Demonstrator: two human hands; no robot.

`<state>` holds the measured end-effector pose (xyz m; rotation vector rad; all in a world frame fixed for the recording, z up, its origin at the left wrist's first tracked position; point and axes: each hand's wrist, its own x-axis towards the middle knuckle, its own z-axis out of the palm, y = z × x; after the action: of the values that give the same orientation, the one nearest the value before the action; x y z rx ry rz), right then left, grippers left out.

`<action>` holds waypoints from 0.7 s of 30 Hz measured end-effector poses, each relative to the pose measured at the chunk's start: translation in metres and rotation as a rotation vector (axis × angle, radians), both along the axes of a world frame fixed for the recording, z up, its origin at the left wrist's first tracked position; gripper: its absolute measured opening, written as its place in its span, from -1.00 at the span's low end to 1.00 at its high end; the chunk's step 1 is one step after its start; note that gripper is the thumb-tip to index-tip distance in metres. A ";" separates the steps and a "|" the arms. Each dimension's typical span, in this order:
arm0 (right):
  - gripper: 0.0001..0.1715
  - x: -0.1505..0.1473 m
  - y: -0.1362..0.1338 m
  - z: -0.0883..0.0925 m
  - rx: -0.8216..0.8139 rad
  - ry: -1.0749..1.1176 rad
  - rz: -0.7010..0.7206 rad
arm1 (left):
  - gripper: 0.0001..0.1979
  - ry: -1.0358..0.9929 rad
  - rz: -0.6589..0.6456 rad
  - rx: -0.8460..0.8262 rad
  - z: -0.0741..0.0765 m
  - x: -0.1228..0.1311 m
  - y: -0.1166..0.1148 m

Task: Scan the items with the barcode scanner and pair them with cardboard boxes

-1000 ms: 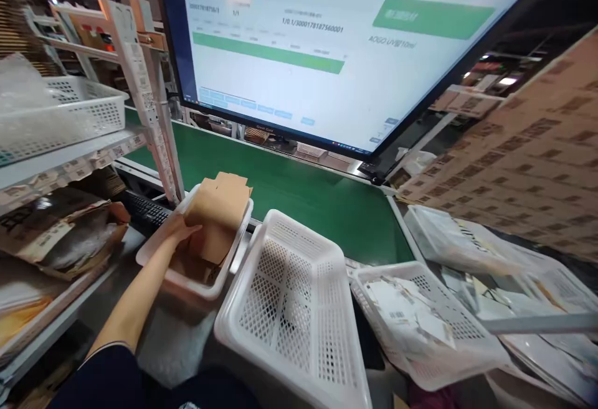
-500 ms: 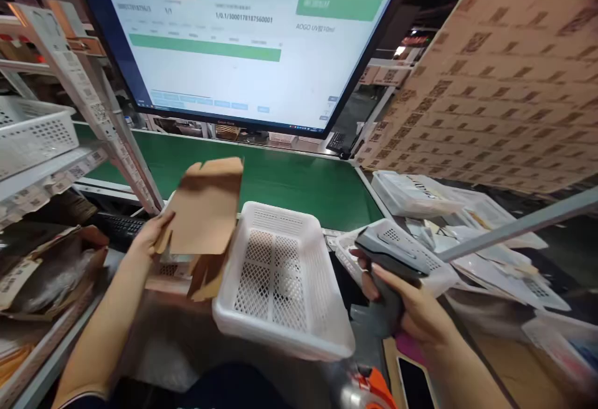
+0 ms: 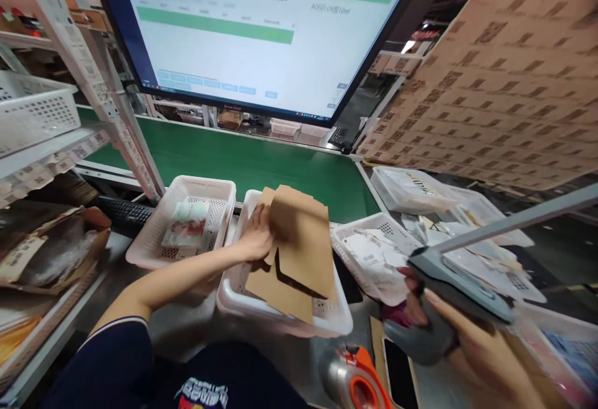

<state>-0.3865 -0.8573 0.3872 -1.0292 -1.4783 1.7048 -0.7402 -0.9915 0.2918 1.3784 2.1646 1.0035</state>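
Note:
My left hand (image 3: 256, 235) grips the left side of an unfolded brown cardboard box (image 3: 303, 231), its flaps standing open. The box lies inside a white perforated basket (image 3: 284, 325), partly over the rim; the basket's floor is mostly hidden beneath it. In my right hand (image 3: 474, 340) is a grey handheld barcode scanner (image 3: 462, 287), held out to the right of the baskets, its fingers wrapped round the handle. To the left, a second white basket (image 3: 142, 250) contains a packet (image 3: 187, 225) with a pale green and red print.
A white basket of paper slips (image 3: 369, 253) stands on the right. An orange tape dispenser (image 3: 359, 378) and a phone (image 3: 400, 371) lie in front. Beyond are a green conveyor belt (image 3: 224, 154) and a large monitor (image 3: 243, 54). A metal bar (image 3: 518, 216) crosses at right.
My left hand has carried the cardboard box right and down into the middle basket, uncovering the left basket and its packet. My right hand has moved right and lower with the scanner.

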 end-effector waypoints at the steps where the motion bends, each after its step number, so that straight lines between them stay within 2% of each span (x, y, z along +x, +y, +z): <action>1: -0.47 0.005 0.001 -0.001 -0.008 0.016 -0.040 | -0.20 0.071 -0.125 -0.055 0.001 0.005 -0.003; 4: -0.52 0.003 0.000 -0.002 -0.037 0.047 -0.107 | -0.18 0.252 -0.527 -0.336 0.001 0.020 -0.011; 6: -0.44 -0.005 -0.005 -0.003 -0.049 0.049 -0.109 | -0.13 0.355 -0.630 -0.478 0.003 0.025 -0.013; 10: -0.32 -0.018 -0.016 -0.008 -0.034 0.024 -0.012 | -0.21 0.566 -0.538 -0.442 0.012 0.004 -0.017; 13: -0.35 -0.018 -0.019 -0.014 -0.020 0.005 0.093 | -0.22 0.623 -0.436 -0.536 0.013 -0.019 -0.023; 15: -0.38 -0.020 -0.019 -0.016 -0.016 0.009 0.118 | -0.22 0.583 -0.408 -0.616 0.009 -0.022 -0.029; 19: -0.36 -0.035 -0.021 -0.017 -0.012 -0.011 0.108 | -0.26 0.460 -0.557 -0.694 0.006 -0.002 -0.035; 21: -0.37 -0.041 -0.023 -0.015 0.006 -0.044 0.138 | -0.35 0.423 -0.596 -0.560 0.013 -0.002 -0.040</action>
<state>-0.4275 -0.8801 0.3721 -0.9877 -1.6145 1.7819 -0.7426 -1.0310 0.3045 1.8588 1.8662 -0.1186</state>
